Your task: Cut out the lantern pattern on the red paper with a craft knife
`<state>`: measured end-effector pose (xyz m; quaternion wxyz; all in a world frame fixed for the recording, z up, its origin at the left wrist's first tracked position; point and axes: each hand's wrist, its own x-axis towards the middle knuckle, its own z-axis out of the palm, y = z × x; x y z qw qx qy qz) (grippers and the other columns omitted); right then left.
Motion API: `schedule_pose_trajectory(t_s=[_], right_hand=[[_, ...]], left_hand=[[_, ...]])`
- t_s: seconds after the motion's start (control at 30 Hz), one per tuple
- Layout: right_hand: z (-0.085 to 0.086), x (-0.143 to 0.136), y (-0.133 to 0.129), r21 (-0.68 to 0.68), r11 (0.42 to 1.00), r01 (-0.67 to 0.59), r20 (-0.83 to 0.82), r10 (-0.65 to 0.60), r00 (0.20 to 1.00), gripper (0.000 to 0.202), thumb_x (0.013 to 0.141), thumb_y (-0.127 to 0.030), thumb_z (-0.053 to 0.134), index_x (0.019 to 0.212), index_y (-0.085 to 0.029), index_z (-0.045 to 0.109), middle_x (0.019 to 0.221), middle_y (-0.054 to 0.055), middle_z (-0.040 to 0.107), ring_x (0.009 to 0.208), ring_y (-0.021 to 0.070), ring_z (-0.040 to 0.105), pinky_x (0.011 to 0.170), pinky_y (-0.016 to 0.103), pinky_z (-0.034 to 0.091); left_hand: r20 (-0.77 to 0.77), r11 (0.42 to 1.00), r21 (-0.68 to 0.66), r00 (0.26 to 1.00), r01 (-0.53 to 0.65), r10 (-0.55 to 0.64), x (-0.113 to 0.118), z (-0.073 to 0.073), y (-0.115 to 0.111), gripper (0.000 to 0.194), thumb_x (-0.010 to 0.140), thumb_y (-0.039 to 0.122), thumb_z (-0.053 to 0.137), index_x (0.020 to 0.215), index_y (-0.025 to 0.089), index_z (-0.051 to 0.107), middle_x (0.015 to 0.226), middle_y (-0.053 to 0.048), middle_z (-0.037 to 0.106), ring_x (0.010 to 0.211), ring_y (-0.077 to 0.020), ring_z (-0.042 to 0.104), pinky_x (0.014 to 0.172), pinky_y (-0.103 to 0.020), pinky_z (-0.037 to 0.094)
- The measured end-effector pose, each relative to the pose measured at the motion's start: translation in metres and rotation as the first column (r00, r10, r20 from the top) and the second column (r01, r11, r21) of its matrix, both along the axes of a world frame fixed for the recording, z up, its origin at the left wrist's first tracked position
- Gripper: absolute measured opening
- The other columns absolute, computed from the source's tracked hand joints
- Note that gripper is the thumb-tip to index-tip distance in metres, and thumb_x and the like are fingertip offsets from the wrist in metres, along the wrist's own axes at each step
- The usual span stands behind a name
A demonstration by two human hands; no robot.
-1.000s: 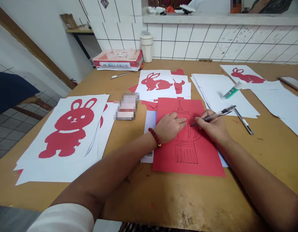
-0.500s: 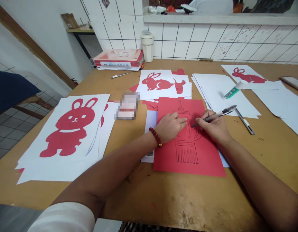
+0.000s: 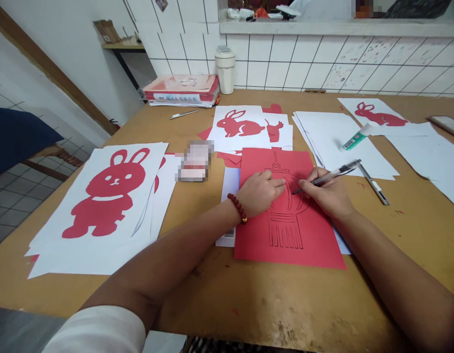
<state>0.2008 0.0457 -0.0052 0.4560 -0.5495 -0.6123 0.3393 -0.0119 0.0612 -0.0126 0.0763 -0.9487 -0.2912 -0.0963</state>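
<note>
A red sheet of paper (image 3: 252,245) with a lantern outline drawn on it lies in front of me, over some white and bluish paper. My left hand (image 3: 262,193) rests flat on its upper left part, fingers stretched across the lantern and holding nothing; a dark red bead bracelet circles the wrist. On the right side of the drawing, my right hand (image 3: 328,193) grips a pen (image 3: 335,172), whose tip touches the sheet near the lantern's body.
Rabbit cut-outs lie at the left (image 3: 111,196), the back (image 3: 239,125) and the far right (image 3: 381,115). A glue stick (image 3: 355,139) lies on white sheets, with a cutter knife (image 3: 374,185) nearby. Behind stand a white cup (image 3: 225,71) and a paper stack (image 3: 181,90).
</note>
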Motion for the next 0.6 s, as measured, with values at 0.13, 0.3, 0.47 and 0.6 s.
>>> schedule_pose_trajectory(t_s=[0.13,0.3,0.47,0.6], right_hand=[[0.0002,-0.0003,-0.0002,0.002,1.000,0.003,-0.010,-0.003,1.000,0.026,0.072,-0.024,0.074,0.059,-0.023,0.051,0.052,-0.003,0.052,0.049,0.0120,0.044,0.049,0.029,0.035],[0.0000,0.0007,0.0002,0.004,1.000,-0.006,-0.003,0.006,1.000,0.027,0.072,-0.026,0.075,0.058,-0.023,0.052,0.052,-0.002,0.052,0.049,0.0122,0.045,0.049,0.028,0.035],[-0.0026,-0.0003,0.0041,-0.001,0.996,0.086,-0.090,-0.085,0.992,0.029,0.075,-0.030,0.075,0.062,-0.024,0.050,0.050,-0.003,0.053,0.046,0.0127,0.045,0.047,0.028,0.036],[-0.0030,-0.0027,0.0059,0.021,0.988,0.150,-0.093,-0.147,0.985,0.030,0.076,-0.033,0.076,0.064,-0.025,0.049,0.050,-0.003,0.053,0.046,0.0131,0.045,0.048,0.029,0.037]], left_hand=[[-0.013,1.000,-0.008,1.000,-0.011,0.011,0.0008,0.0018,-0.0004,0.037,0.100,0.007,0.043,0.124,0.018,0.069,0.137,-0.006,0.064,0.092,-0.0200,0.054,0.077,-0.033,0.045],[-0.020,1.000,-0.011,1.000,-0.013,0.013,0.0003,0.0040,-0.0014,0.035,0.100,0.008,0.046,0.123,0.018,0.069,0.138,-0.005,0.064,0.092,-0.0203,0.054,0.077,-0.033,0.044],[-0.001,1.000,-0.003,1.000,-0.016,0.016,-0.0001,0.0027,-0.0013,0.033,0.098,0.007,0.048,0.121,0.019,0.069,0.135,-0.005,0.065,0.091,-0.0202,0.053,0.077,-0.033,0.044],[0.006,1.000,-0.003,1.000,-0.010,0.010,0.0005,0.0022,-0.0007,0.034,0.098,0.007,0.047,0.120,0.018,0.070,0.134,-0.005,0.067,0.091,-0.0204,0.053,0.077,-0.034,0.045]])
